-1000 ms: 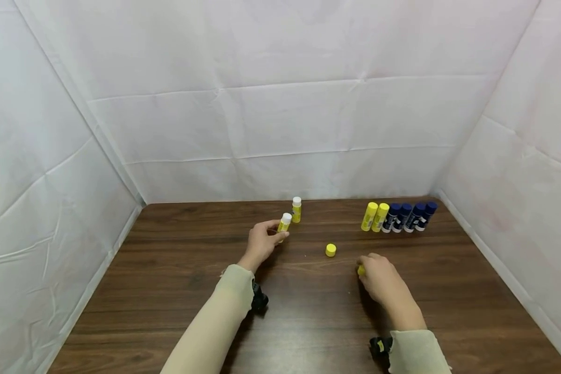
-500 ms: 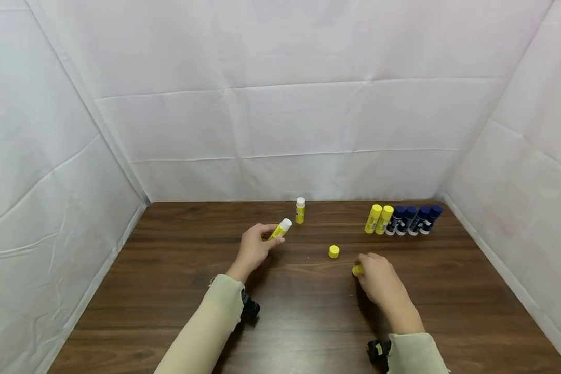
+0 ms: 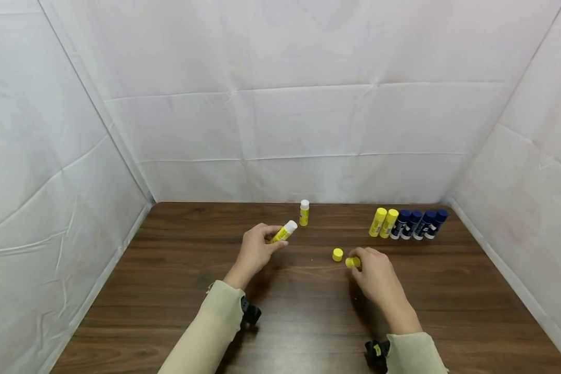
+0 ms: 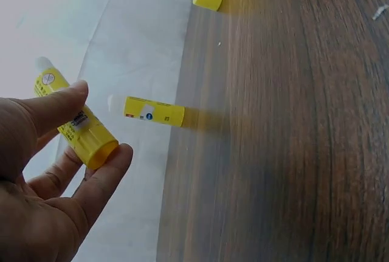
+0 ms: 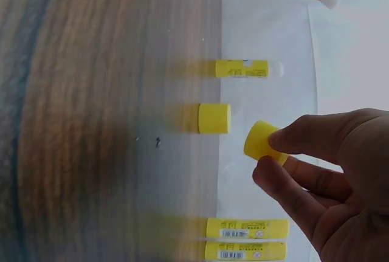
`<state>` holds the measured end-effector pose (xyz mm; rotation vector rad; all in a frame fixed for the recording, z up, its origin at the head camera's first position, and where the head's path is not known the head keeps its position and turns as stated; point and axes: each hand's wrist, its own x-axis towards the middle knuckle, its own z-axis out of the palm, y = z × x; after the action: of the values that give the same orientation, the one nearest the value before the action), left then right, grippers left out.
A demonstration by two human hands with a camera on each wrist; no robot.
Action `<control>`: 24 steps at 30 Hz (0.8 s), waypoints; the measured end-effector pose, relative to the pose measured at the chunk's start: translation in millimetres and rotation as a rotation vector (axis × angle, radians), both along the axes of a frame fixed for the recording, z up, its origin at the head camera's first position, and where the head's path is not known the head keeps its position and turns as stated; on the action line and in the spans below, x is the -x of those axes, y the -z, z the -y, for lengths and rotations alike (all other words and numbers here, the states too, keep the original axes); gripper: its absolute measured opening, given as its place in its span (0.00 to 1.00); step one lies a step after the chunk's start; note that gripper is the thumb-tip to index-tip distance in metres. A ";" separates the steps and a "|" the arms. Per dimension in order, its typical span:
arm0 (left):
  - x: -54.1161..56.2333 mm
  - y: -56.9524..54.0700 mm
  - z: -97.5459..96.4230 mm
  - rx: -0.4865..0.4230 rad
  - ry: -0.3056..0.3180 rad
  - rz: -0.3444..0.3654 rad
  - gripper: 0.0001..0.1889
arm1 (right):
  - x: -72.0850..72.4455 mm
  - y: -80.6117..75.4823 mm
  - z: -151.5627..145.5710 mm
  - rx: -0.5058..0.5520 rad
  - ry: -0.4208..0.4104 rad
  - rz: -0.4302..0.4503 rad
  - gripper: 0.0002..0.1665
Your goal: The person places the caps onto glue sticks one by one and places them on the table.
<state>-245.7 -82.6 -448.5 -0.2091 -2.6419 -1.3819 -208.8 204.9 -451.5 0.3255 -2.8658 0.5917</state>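
Observation:
My left hand (image 3: 252, 254) holds a yellow glue stick (image 3: 284, 232) between thumb and fingers, tilted, its white end bare and pointing up to the right. In the left wrist view, a fingertip touches the lower end of this glue stick (image 4: 82, 125). My right hand (image 3: 378, 275) pinches a yellow cap (image 5: 258, 139) between thumb and fingertips, raised off the table in the right wrist view. Close to its left, a second yellow cap (image 3: 337, 255) stands on the table. Another uncapped yellow glue stick (image 3: 304, 214) stands upright farther back, beyond my left hand.
At the back right stands a row of capped glue sticks: two yellow ones (image 3: 383, 223), then several dark blue ones (image 3: 419, 224). The brown wooden table (image 3: 187, 239) ends at a white sheet (image 3: 285, 124) behind, with more white sheeting at both sides.
My left hand has tipped its glue stick over to more of a slant. My right hand has lifted and turned its cap, bringing it closer to the standing cap.

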 end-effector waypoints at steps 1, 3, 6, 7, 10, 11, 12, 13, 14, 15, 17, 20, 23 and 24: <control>-0.7 -0.7 -0.1 0.009 -0.002 -0.004 0.19 | 0.5 -0.8 0.5 0.017 0.006 0.002 0.13; -1.6 -1.4 -0.4 0.025 -0.008 -0.011 0.19 | 1.4 -2.6 1.6 0.056 0.024 0.010 0.14; -2.9 -1.8 -0.7 0.049 -0.024 -0.023 0.18 | 1.8 -5.4 3.1 0.117 0.045 0.009 0.15; -3.1 -1.8 -0.7 0.055 -0.031 -0.027 0.18 | 1.9 -6.1 3.4 0.138 0.049 0.006 0.15; -3.9 -2.3 -0.4 0.073 -0.046 -0.040 0.16 | 1.6 -8.5 5.2 0.221 0.052 0.010 0.15; -4.1 -2.5 -0.3 0.076 -0.050 -0.041 0.16 | 1.6 -9.0 5.7 0.254 0.055 0.018 0.15; -4.3 -2.7 -0.2 0.082 -0.050 -0.045 0.16 | 1.8 -9.3 6.2 0.292 0.058 0.028 0.16; -4.6 -3.0 0.0 0.085 -0.048 -0.048 0.15 | 1.9 -9.7 6.8 0.332 0.062 0.039 0.16; -4.8 -3.1 0.2 0.088 -0.045 -0.049 0.15 | 2.0 -9.9 7.5 0.366 0.065 0.052 0.16; -5.1 -3.3 0.3 0.090 -0.041 -0.050 0.15 | 2.2 -9.9 8.1 0.394 0.070 0.063 0.16; -6.2 -3.6 0.3 0.094 -0.031 -0.051 0.14 | 2.8 -9.5 9.6 0.436 0.078 0.076 0.15; -7.7 -3.5 0.8 0.103 -0.021 -0.050 0.14 | 3.9 -7.6 12.5 0.459 0.087 0.076 0.13; -9.6 -2.9 1.6 0.128 -0.014 -0.058 0.13 | 5.2 -4.7 16.2 0.479 0.087 0.074 0.13; -10.3 -2.7 2.0 0.137 -0.011 -0.058 0.13 | 5.4 -3.9 17.4 0.488 0.087 0.074 0.13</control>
<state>-235.4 -84.6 -445.8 -0.2466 -2.6867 -1.1744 -214.3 187.5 -447.6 0.0993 -2.6632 1.2677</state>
